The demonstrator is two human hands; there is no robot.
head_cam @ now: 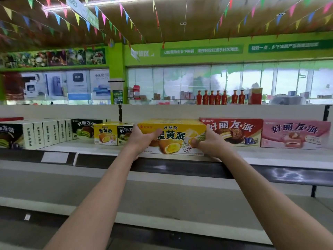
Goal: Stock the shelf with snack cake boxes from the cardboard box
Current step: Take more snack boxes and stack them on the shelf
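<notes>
the top shelf (270, 156) runs across my whole view, with a pale back panel behind it and a dark price rail along its front edge. a lower shelf (54, 179) steps out beneath it toward me. on the top shelf i see open room along the front edge on both sides of my arms, widest at the right end in front of the red and pink boxes.

the yellow box (173, 137) stands upright at the middle of the shelf, its bottom edge close to the front edge. right of it the red box (234, 131) sits just beside it, then the pink box (295, 134) against that one. left of it are a small yellow box (105, 134) and a small green box (124, 135), set further back, then a row of white-sided boxes (46, 131) angling toward the left end.

my left hand (142, 138) grips the yellow box at its left end, thumb across the front face. my right hand (207, 141) grips its right end, fingers curled round the corner. i cannot tell whether the box rests fully on the shelf.
</notes>
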